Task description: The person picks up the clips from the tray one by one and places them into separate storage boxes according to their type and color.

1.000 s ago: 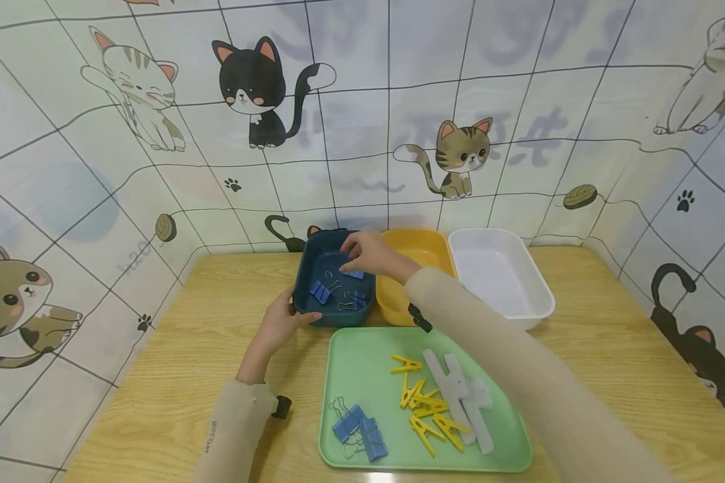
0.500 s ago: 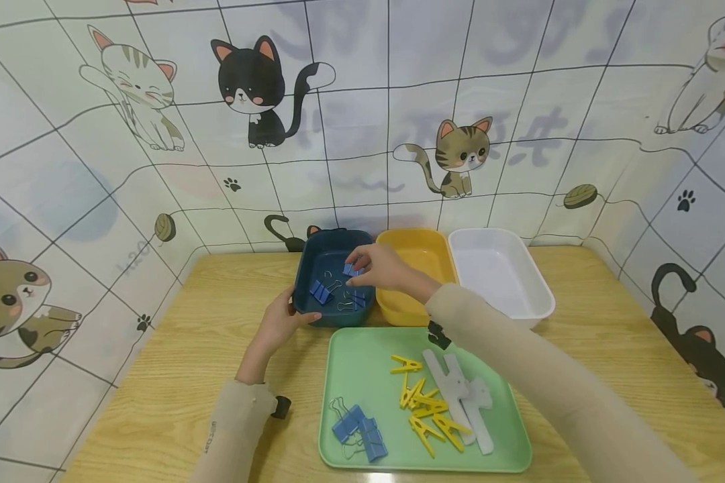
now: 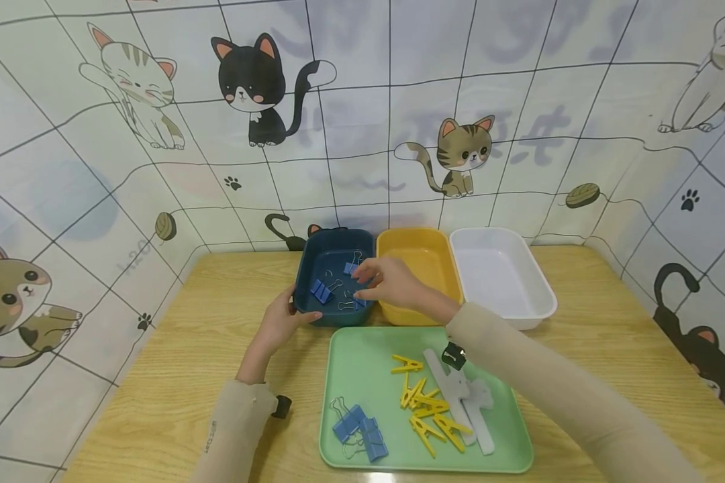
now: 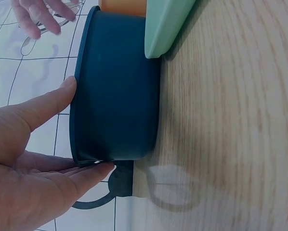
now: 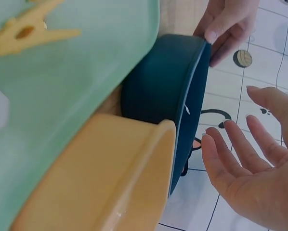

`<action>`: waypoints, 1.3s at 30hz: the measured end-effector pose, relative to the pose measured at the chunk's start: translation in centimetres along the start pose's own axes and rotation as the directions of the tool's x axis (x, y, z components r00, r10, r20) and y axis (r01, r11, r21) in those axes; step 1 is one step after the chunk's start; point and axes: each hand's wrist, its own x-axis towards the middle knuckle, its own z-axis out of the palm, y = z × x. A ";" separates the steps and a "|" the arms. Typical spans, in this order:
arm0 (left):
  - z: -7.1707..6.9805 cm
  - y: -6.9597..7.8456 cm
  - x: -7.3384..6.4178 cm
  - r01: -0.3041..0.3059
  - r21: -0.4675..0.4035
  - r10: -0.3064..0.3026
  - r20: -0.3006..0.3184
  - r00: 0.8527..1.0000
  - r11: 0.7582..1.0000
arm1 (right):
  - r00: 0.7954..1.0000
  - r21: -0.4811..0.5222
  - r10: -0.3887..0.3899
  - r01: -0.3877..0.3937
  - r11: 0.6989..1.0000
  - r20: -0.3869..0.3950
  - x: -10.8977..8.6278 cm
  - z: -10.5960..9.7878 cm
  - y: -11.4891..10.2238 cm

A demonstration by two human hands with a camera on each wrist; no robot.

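My left hand grips the near left corner of a dark blue plastic bin, thumb at the front rim and fingers along the left side. Inside the bin lie several blue binder clips with wire handles. Over the bin's right side hovers my right hand, fingers relaxed and holding nothing; the right wrist view shows its bare palm. Part of the clips is hidden under that hand. More blue binder clips sit at the near left of a light green tray.
A yellow bin adjoins the blue one, and a white bin stands to its right. Yellow clothespins and pale grey long-handled pieces lie on the tray. A cat-print sheet rises behind the wooden table.
My right hand has drawn back toward the right and nearer to me, uncovering a binder clip in the blue bin. My left hand keeps its grip on the bin's corner.
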 end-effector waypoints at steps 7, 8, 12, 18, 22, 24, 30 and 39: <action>0.0 -0.1 0.0 -0.006 0.001 0.006 0.002 1.000 1.000 | 0.999 0.036 -0.036 0.036 0.999 -0.016 -1.8 0.8 0.2; 0.0 -0.1 0.0 -0.005 0.002 0.005 0.002 1.000 1.000 | 0.999 0.042 -0.042 0.043 0.998 -0.018 -2.0 0.9 0.2; 0.0 -0.1 -0.1 0.004 0.001 -0.004 0.002 1.000 1.000 | 0.999 0.076 -0.052 0.053 0.996 -0.014 -3.0 1.4 0.0; 0.1 0.0 0.0 0.009 -0.014 -0.009 0.004 1.000 1.000 | 0.997 0.136 -0.070 0.067 0.988 0.015 -4.9 2.3 0.0; 0.1 0.0 0.0 0.005 -0.028 -0.005 0.003 1.000 1.000 | 0.997 0.146 -0.073 0.066 0.987 0.041 -6.1 2.8 0.0; 0.1 0.0 0.0 -0.001 -0.025 0.001 0.005 1.000 1.000 | 0.996 0.148 -0.065 0.056 0.987 0.057 -6.6 3.1 0.1; 0.1 0.0 0.1 0.007 -0.017 -0.007 0.004 1.000 1.000 | 0.991 0.175 -0.077 0.057 0.983 0.110 -8.3 4.0 0.2; 0.0 0.1 0.0 0.020 -0.011 -0.020 0.002 1.000 1.000 | 0.968 0.212 -0.145 0.101 0.972 0.203 -10.7 5.2 0.5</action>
